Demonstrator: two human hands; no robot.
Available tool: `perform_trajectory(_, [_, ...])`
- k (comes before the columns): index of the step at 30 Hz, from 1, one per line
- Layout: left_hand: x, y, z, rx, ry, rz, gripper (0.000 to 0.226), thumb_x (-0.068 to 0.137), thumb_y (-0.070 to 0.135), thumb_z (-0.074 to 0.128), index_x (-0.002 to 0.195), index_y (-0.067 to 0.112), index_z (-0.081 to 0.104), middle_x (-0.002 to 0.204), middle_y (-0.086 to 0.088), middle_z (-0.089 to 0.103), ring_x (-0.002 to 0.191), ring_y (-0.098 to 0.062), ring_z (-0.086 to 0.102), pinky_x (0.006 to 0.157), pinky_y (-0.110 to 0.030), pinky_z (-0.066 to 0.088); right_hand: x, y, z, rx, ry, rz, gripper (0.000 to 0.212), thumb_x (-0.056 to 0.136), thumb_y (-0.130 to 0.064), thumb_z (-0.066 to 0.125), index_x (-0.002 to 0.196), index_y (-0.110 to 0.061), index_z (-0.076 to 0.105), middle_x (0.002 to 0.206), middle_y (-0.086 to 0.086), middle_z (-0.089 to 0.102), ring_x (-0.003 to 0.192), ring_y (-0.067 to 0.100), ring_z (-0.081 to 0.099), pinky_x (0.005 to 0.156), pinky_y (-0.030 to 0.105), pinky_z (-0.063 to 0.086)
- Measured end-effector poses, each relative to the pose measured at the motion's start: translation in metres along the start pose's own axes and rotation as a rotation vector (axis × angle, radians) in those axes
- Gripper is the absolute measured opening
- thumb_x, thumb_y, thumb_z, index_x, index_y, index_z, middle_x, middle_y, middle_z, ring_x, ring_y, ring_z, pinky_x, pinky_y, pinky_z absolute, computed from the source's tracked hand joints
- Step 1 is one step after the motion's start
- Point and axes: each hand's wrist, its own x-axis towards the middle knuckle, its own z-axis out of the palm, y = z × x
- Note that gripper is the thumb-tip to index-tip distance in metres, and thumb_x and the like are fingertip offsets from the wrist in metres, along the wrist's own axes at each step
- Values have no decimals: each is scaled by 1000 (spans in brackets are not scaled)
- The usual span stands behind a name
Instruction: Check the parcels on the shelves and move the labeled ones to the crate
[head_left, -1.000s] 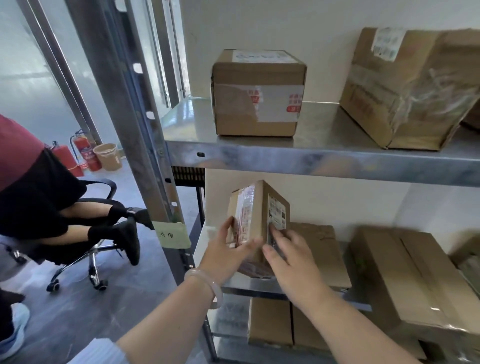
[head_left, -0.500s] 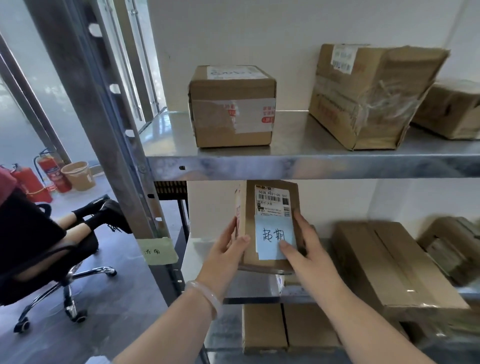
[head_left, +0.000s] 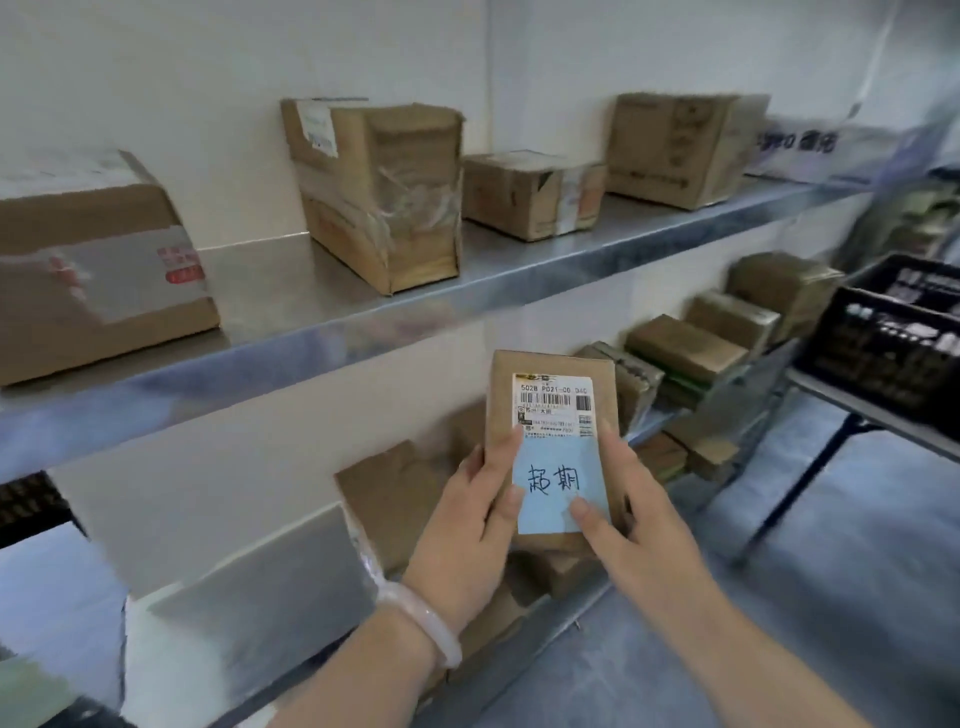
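- Grey floor, white walls and steel shelving frame the spot; the picture's edges are smeared.
- Nearest, the left hand (head_left: 467, 525), with a pale bangle (head_left: 426, 623) on its wrist, grips the parcel (head_left: 550, 365) by its left edge. Its thumb lies on the front face and its fingers curl behind.
- Just across from it, the right hand (head_left: 641, 525) grips the right edge. Its thumb presses the lower corner of a blue handwritten note (head_left: 558, 483), and its fingers are wrapped out of sight at the back.
- That parcel is held in the air in front of the lower shelf (head_left: 270, 587), touching no shelf. Its long axis is upright and its printed shipping label (head_left: 553, 402) faces the camera above the note, so it counts as labeled.
- Behind the hands, brown cartons sit blurred on the lower shelf.
- Further back, the upper shelf (head_left: 467, 291) carries several more taped cartons in a row.
- Far right, the black crate (head_left: 872, 353) stands on a dark-legged table (head_left: 852, 410), well apart from the parcel; what it holds is too blurred to tell.
- Judgement: the crate lies to the right of and beyond both hands, nearer the right one. The coming carry should swing rightward, and the upright parcel probably needs tipping flat to go in over the rim.
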Motion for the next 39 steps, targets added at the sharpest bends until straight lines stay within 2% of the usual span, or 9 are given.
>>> perform_trajectory(6, [32,47,86,-10,-180,153,57,97,30,56,135,57,24,141,8,38,115,32,26,88,9,20,-27,32,-91,23,234,48,69,88,-29,68,137,-61,33,137,-31,42,132,3,40,106,40,43])
perform_trajectory(11, [61,101,182,-21,-320,270,63,94,36,60,139,58,21,145,12,34,120,20,31,87,7,27,-52,60,-186,-20,393,120,75,86,-29,70,129,-73,28,132,-26,40,124,-1,43,98,25,47])
perform_trajectory(13, [69,123,228,-54,-400,296,69,91,42,63,139,65,18,147,14,31,127,10,33,100,-6,33,-64,73,-230,-69,464,148,76,87,-30,69,133,-70,25,132,-20,43,119,-3,45,90,15,45])
perform_trajectory(17, [76,170,325,-94,-535,382,74,88,44,66,129,77,14,149,11,31,135,-2,32,113,-28,34,-102,102,-315,-178,593,200,66,89,-30,65,129,-68,28,134,-22,41,123,-7,35,106,32,38])
perform_trajectory(22, [58,236,441,-218,-743,487,72,90,37,67,129,72,17,139,18,37,122,18,33,94,0,34,-165,128,-402,-191,838,285,62,89,-25,66,129,-64,37,138,-18,40,118,-22,30,91,12,37])
perform_trajectory(26, [40,278,512,-317,-926,547,70,90,34,67,132,68,22,140,15,37,123,16,35,95,-3,37,-212,139,-446,-216,1033,381,65,87,-25,68,128,-64,37,133,-18,40,118,-18,35,86,8,38])
perform_trajectory(30, [23,312,578,-377,-1048,622,70,86,39,67,128,74,23,145,14,36,128,7,38,93,-4,39,-248,148,-480,-271,1195,482,64,87,-29,69,128,-66,37,131,-28,38,119,-14,38,99,24,42])
perform_trajectory(34, [4,339,635,-419,-1223,668,70,89,40,65,126,79,21,148,18,32,130,5,35,91,-3,38,-277,154,-504,-327,1348,598,60,89,-33,66,125,-68,32,125,-31,33,108,-29,31,79,6,38])
perform_trajectory(39, [-17,382,689,-494,-1479,771,67,91,37,63,138,65,24,140,24,37,123,15,35,87,-4,41,-304,155,-525,-394,1572,757,61,90,-37,63,130,-66,28,129,-29,30,111,-30,25,76,4,35])
